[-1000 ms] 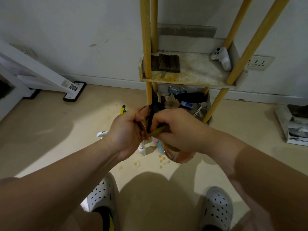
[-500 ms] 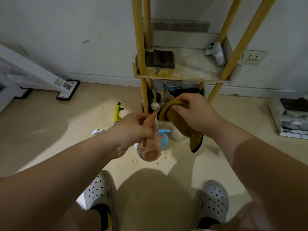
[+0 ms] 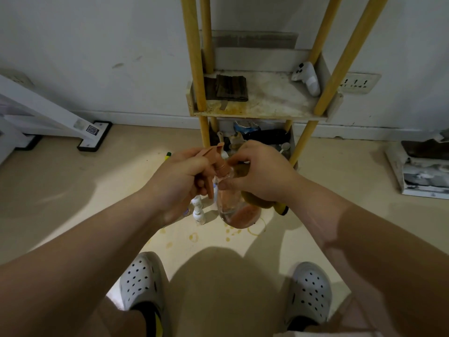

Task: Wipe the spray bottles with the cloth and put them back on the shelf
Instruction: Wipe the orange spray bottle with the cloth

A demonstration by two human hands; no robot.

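Pink-headed spray bottle (image 3: 239, 211) hangs from your left grip (image 3: 179, 177), clenched round its trigger head; your right grip (image 3: 263, 173) grasps the cloth (image 3: 255, 200). Squeezing harder may spray; loosening may drop it.

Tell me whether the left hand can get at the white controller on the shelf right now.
Probably not as things stand. The left hand grips the spray bottle by its trigger head, so it isn't free, and the controller lies at the far right corner of the shelf, beside a yellow post.

Curled left hand (image 3: 178, 182) (right hand (image 3: 263, 177) likewise)
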